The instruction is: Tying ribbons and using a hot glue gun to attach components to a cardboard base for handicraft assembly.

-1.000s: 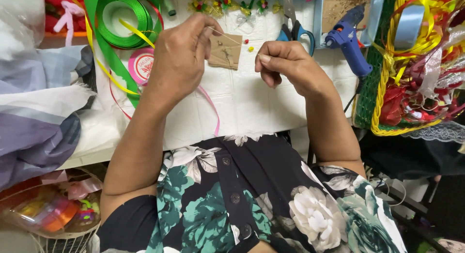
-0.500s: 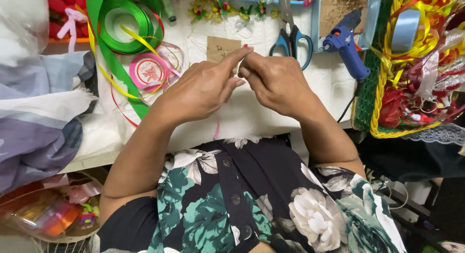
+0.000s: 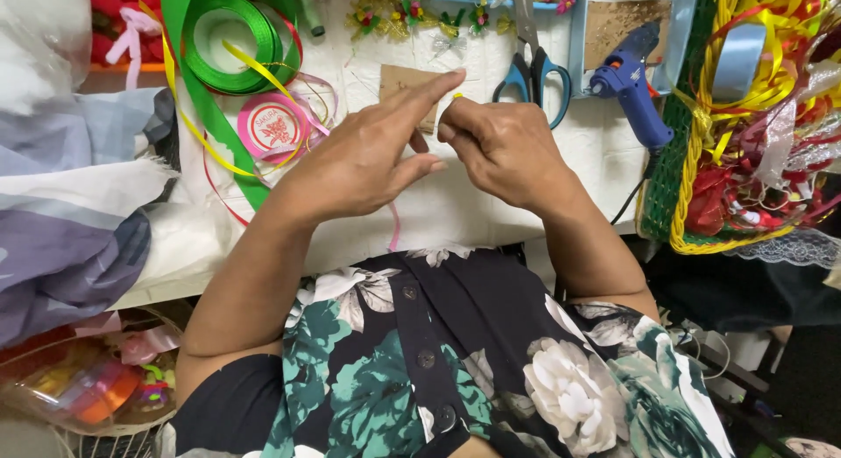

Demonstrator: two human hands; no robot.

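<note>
Both hands met at upper centre: the right hand (image 3: 504, 147) pinched what looked like a tiny yellow bead (image 3: 456, 96), the left hand (image 3: 368, 160) spread, forefinger extended beside it. One slip could have dropped it among the scissors (image 3: 531, 68) and ribbon spool (image 3: 229, 42).

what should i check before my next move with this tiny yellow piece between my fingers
1. Right hand pinching the small yellow piece: ok, its tip shows above the fingertips.
2. Left hand close by, index finger extended beside the pinch: ok.
3. Brown card within reach behind the hands: ok.
4. Scissors and blue glue gun away from the fingers: ok.
5. Firmness of the grip on the piece: cannot tell.
</note>
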